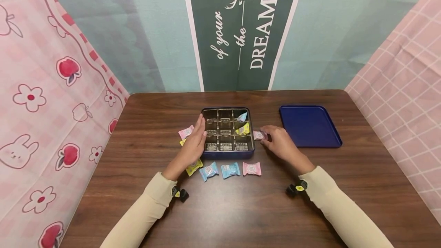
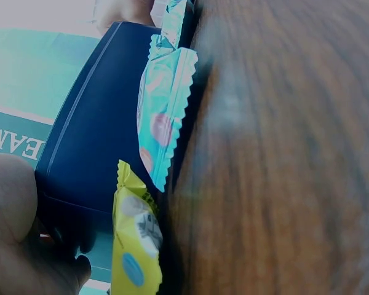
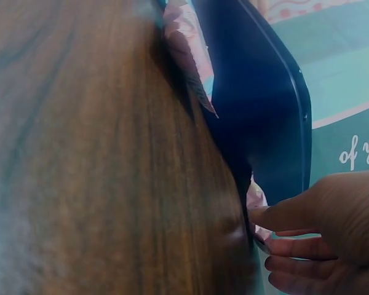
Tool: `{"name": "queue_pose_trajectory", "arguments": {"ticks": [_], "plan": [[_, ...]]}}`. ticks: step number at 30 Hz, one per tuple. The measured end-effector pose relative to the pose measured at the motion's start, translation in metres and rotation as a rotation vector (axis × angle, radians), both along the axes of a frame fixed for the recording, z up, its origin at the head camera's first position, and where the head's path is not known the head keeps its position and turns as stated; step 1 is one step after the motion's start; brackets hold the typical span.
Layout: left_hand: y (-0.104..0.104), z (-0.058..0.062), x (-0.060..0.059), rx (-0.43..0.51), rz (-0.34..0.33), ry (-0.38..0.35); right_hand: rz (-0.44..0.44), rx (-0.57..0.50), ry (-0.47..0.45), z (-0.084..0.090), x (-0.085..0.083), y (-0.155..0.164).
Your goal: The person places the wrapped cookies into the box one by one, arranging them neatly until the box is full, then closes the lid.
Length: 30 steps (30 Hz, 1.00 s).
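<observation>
Two bare hands are working at the middle of the frame, apart, on either side of a dark blue square tin with a gold nine-cell insert. The right hand is pinching a small pink wrapped candy against the tin's right wall. The left hand is lying with straight fingers along the tin's left wall, gripping nothing.

A light blue wrapped candy and a yellow wrapped candy are sitting in the insert's right column. Below the tin, a row of loose wrapped candies is lying on the brown wooden table. At the right, a dark blue flat lid is resting well apart.
</observation>
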<state>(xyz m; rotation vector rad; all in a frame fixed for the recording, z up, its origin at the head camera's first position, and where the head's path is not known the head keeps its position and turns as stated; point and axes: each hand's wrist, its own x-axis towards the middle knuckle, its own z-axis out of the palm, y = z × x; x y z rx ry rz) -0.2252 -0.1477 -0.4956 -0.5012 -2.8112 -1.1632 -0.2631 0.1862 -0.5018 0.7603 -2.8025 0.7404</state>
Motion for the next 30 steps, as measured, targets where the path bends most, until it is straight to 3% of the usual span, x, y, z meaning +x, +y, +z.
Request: {"name": "queue_pose_trajectory", "arguments": {"ticks": [19, 30], "plan": [[-0.001, -0.001, 0.0, 0.0, -0.007, -0.003, 0.006, -0.001, 0.05, -0.002, 0.005, 0.003], [-0.002, -0.001, 0.0, 0.004, -0.008, -0.001, -0.041, -0.034, 0.046, 0.002, 0.012, 0.005]]}}
